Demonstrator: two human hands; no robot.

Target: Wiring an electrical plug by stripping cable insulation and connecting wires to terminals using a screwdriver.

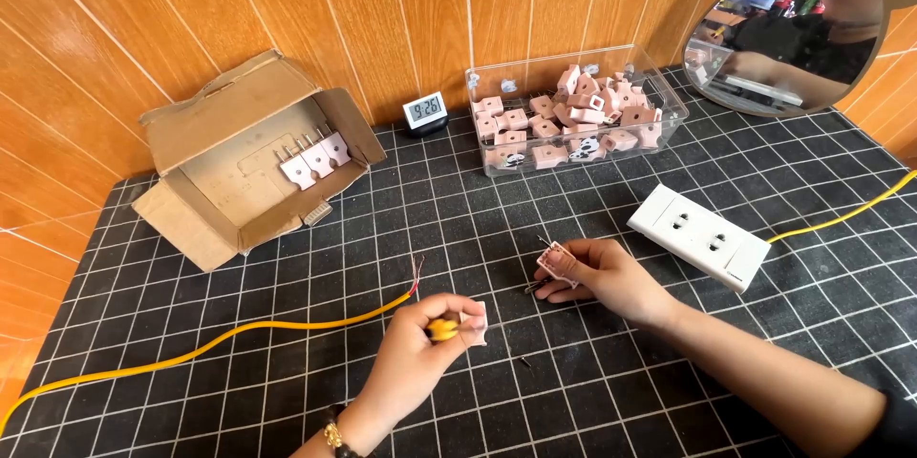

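Nearest the person, the left hand was curled shut around a small yellow tool, with a pale pink plug part pinched at the fingertips just beside it. A little further out the right hand rested on the gridded black mat, fingers narrowed around a second pink plug piece whose thin metal prongs stuck out to the upper left. A small dark screw lay loose on the mat between the two forearms. A yellow cable ran across the mat from the lower left edge, its bared red wire ends lying just left of the left hand, not touching it. Right of the right hand sat a white power strip on its own yellow cord. Further back on the left stood an open cardboard box holding a few finished plugs. At the wall a small digital clock stood beside a clear plastic bin full of pink plug parts. A round mirror leaned in the far right corner.
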